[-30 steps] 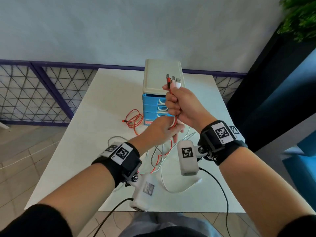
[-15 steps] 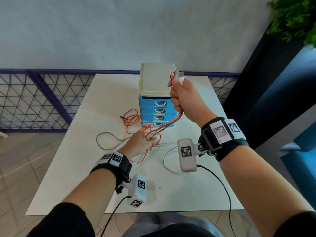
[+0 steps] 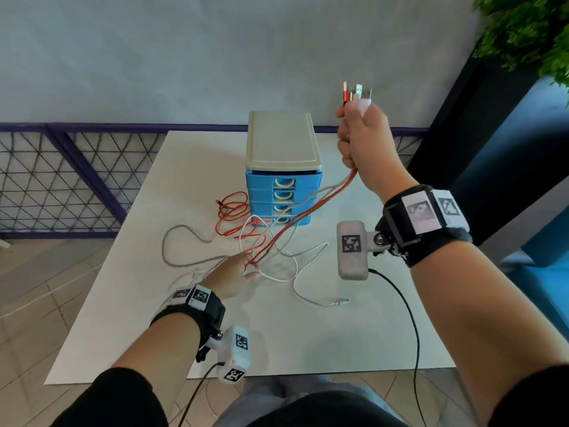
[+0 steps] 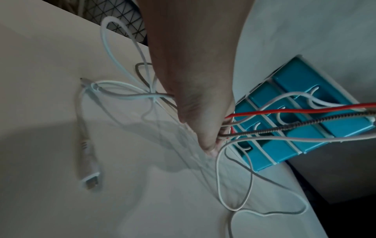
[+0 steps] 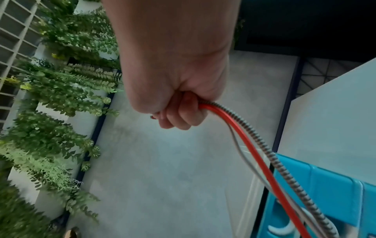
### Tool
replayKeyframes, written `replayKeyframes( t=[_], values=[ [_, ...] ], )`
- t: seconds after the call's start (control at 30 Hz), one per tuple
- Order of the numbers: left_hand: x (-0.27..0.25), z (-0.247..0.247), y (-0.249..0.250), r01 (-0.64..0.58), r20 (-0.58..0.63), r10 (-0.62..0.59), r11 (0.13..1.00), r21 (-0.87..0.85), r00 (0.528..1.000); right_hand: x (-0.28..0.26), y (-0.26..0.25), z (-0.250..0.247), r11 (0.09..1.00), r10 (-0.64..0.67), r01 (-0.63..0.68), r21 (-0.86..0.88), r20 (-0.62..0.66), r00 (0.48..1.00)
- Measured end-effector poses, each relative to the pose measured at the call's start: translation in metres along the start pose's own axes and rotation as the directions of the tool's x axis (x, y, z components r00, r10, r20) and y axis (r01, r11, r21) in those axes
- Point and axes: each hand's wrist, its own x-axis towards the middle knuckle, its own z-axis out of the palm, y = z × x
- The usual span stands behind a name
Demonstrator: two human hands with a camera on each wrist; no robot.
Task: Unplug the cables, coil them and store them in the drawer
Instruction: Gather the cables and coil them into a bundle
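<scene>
My right hand (image 3: 358, 135) is raised right of the blue drawer unit (image 3: 283, 192) and grips a bundle of cables, their USB plugs (image 3: 357, 94) sticking out above the fist. In the right wrist view the red cable (image 5: 254, 151) and a braided grey cable (image 5: 270, 153) leave the fist (image 5: 179, 112). The strands slant down across the drawer fronts to my left hand (image 3: 238, 269), low over the table, whose fingers (image 4: 205, 133) pinch the cables. Slack red cable (image 3: 234, 211), braided cable (image 3: 172, 248) and white cable (image 3: 308, 291) lie on the table. All drawers look closed.
The white table (image 3: 129, 303) holds the drawer unit near its far edge. A purple mesh railing (image 3: 61, 180) runs behind on the left. A dark panel and a green plant (image 3: 529, 32) stand at the right. A loose white plug (image 4: 89, 180) lies near my left hand.
My right hand has risen up and to the right with the plug ends. My left hand has slid down along the cables toward the table, so the strands stretch out between the hands.
</scene>
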Motion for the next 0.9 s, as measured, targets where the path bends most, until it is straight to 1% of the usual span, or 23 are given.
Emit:
replayKeyframes(
  t=[0.03, 0.1, 0.17, 0.2, 0.23, 0.27, 0.37, 0.43, 0.5, 0.57, 0.6, 0.67, 0.73, 0.83, 0.9],
  values=[
    [0.001, -0.002, 0.003, 0.024, 0.026, -0.024, 1.0, -0.002, 0.999, -0.001, 0.002, 0.003, 1.0, 0.002, -0.001, -0.005, 0.013, 1.0],
    [0.003, -0.009, 0.009, 0.076, 0.167, -0.066, 0.996, -0.051, 0.984, -0.004, 0.006, 0.006, 0.999, 0.014, -0.013, -0.034, 0.031, 0.999],
    [0.009, -0.017, 0.014, 0.067, 0.315, -0.045, 0.996, -0.058, 0.948, -0.004, 0.01, 0.006, 0.996, 0.019, -0.015, -0.085, 0.045, 0.999],
    [0.013, -0.022, 0.015, 0.049, 0.343, -0.032, 0.998, -0.041, 0.939, -0.005, 0.012, 0.007, 0.994, 0.019, -0.014, -0.107, 0.049, 0.999],
    [0.017, -0.029, 0.017, 0.039, 0.36, -0.018, 0.998, -0.05, 0.933, -0.005, 0.013, 0.008, 0.992, 0.017, -0.01, -0.126, 0.051, 0.999],
    [0.019, -0.038, 0.022, 0.048, 0.376, -0.008, 0.994, -0.097, 0.926, -0.005, 0.014, 0.008, 0.99, 0.015, -0.007, -0.143, 0.054, 0.998],
    [0.019, -0.07, 0.036, 0.121, 0.409, 0.004, 0.952, -0.28, 0.913, -0.007, 0.015, 0.011, 0.984, 0.025, -0.011, -0.176, 0.077, 0.997],
    [0.018, -0.089, 0.044, 0.111, 0.368, 0.009, 0.946, -0.304, 0.93, -0.008, 0.014, 0.013, 0.981, 0.035, -0.016, -0.191, 0.093, 0.995],
    [0.018, -0.1, 0.047, 0.087, 0.264, -0.008, 0.954, -0.288, 0.965, -0.01, 0.013, 0.013, 0.98, 0.034, -0.011, -0.197, 0.113, 0.993],
    [0.018, -0.104, 0.042, 0.06, 0.165, -0.025, 0.976, -0.21, 0.986, -0.013, 0.012, 0.013, 0.978, 0.031, -0.001, -0.211, 0.14, 0.99],
    [0.017, -0.104, 0.038, 0.069, 0.149, -0.047, 0.987, -0.145, 0.988, -0.015, 0.012, 0.014, 0.975, 0.031, 0.003, -0.222, 0.15, 0.988],
    [0.016, -0.098, 0.023, 0.131, 0.175, -0.128, 0.991, -0.006, 0.976, -0.018, 0.013, 0.014, 0.972, 0.031, 0.007, -0.237, 0.156, 0.987],
    [0.013, -0.087, 0.004, 0.247, 0.213, -0.275, 0.958, 0.148, 0.938, -0.019, 0.014, 0.013, 0.968, 0.028, 0.011, -0.249, 0.151, 0.988],
    [0.001, -0.069, -0.023, 0.365, 0.154, -0.456, 0.839, 0.404, 0.876, -0.021, 0.018, 0.012, 0.961, 0.034, 0.013, -0.275, 0.165, 0.986],
    [-0.009, -0.057, -0.039, 0.418, 0.161, -0.539, 0.781, 0.464, 0.827, -0.02, 0.021, 0.01, 0.956, 0.039, 0.016, -0.292, 0.181, 0.983]
  ],
)
